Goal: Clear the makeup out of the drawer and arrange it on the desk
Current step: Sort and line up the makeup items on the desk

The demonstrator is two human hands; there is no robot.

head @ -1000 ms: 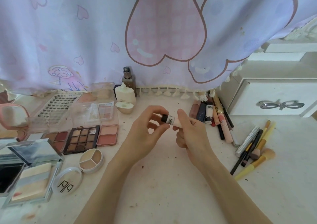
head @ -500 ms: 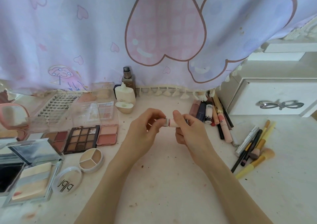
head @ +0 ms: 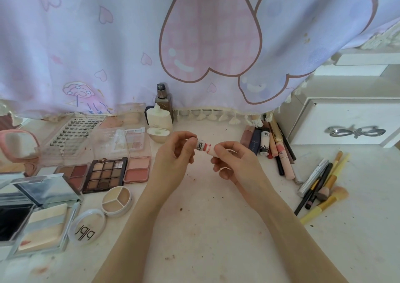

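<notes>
Both hands hold one small pale-pink makeup tube (head: 205,147) with a barcode label, above the middle of the white desk (head: 205,228). My left hand (head: 175,163) pinches its left end, which is hidden under the fingers. My right hand (head: 233,163) grips its right end. A row of lipsticks and lip-gloss tubes (head: 267,144) lies to the right of my hands. Eyeshadow and blush palettes (head: 106,174) lie to the left.
A white drawer box (head: 346,122) with a bow handle stands shut at the back right. Brushes and pencils (head: 320,185) lie right. Powder compacts (head: 43,222), a concealer pot (head: 116,200), a lash tray (head: 71,131), a pink mirror (head: 17,144) and bottles (head: 161,113) fill the left and back under a hanging curtain (head: 194,44).
The tube has turned between my fingers: its dark end cap went out of sight and the barcode label now faces up. Both hands stayed over the same spot.
</notes>
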